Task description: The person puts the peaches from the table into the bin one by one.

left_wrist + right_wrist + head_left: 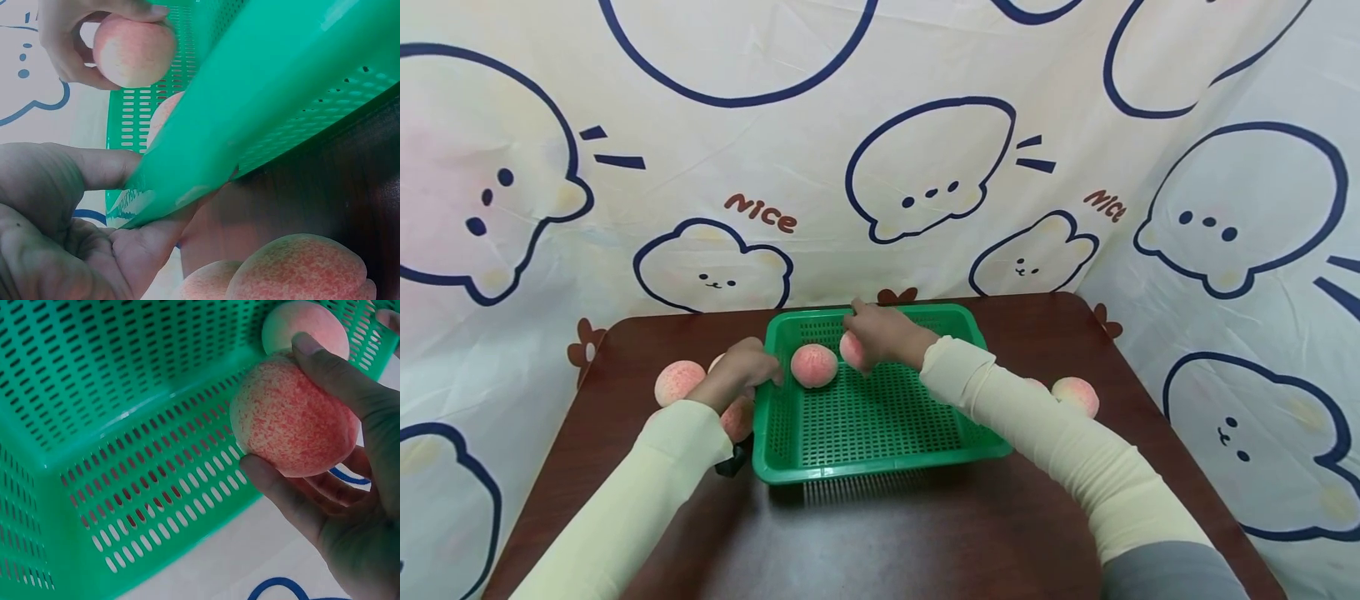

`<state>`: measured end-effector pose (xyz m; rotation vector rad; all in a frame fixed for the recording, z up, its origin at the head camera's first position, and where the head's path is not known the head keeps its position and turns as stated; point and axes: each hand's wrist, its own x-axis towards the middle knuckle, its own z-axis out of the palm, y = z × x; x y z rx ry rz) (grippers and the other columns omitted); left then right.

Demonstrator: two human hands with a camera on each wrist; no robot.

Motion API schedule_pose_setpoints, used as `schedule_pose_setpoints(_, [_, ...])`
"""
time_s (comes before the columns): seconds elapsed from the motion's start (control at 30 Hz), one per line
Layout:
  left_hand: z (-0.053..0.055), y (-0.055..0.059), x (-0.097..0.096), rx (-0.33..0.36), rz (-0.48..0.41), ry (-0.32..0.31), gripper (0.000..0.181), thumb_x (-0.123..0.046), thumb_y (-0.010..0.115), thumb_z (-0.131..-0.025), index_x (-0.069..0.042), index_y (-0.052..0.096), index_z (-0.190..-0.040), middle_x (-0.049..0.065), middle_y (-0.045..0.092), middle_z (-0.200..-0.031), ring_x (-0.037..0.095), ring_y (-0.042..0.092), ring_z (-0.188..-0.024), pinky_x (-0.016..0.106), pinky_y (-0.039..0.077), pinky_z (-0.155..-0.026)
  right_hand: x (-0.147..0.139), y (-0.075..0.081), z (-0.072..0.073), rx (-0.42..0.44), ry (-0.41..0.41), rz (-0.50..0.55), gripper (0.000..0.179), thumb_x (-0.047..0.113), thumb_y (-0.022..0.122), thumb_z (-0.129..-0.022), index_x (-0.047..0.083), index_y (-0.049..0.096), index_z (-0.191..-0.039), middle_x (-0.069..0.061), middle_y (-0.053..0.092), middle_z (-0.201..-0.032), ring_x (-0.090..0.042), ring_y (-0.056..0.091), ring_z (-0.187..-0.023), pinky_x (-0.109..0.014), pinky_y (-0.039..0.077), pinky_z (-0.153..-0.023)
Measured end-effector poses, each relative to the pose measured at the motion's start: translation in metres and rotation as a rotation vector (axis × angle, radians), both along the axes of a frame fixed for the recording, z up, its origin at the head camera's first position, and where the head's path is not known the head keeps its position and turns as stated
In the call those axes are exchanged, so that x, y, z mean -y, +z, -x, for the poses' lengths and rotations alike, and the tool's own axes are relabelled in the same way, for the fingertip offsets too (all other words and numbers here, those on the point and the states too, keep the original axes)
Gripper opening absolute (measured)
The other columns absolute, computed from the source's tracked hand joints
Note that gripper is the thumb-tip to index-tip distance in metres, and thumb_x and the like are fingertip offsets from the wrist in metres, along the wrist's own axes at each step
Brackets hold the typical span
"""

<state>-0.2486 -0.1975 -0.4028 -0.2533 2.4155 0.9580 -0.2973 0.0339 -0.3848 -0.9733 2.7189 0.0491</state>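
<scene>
A green plastic basket [880, 469] with perforated sides and bottom stands on the table. My left hand [739, 372] grips its left rim; in the left wrist view the thumb [106, 167] lies on one side of the wall and the fingers on the other. Inside the basket's back part, my right hand [883, 332] holds a pink, speckled peach [294, 419] between thumb and fingers. Another peach [814, 366] lies in the basket at the left, close to the held one.
Left of the basket sit several peaches, one at the outer side [679, 382] and one below my left wrist [737, 419]. On the right, a peach [1077, 395] and another partly hidden lie behind my right sleeve. Printed cloth [820, 267] hangs behind the brown table [880, 542].
</scene>
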Motion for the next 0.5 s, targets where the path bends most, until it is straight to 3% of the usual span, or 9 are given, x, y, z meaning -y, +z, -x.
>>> schedule_pose_setpoints(0.5, [-0.002,0.001,-0.003,-0.021,0.054,-0.007,0.030,-0.008,0.065,-0.087,0.010,0.057,-0.110,0.020,0.063,-0.099,0.024,0.063,-0.076,0.030,0.057,-0.061,0.003,-0.034,-0.004,-0.103,0.010,-0.042,0.076,0.028,0.091,-0.076,0.007,0.054,-0.139,-0.010,0.055,-0.137,-0.028,0.059,-0.118,-0.038,0.060,-0.086])
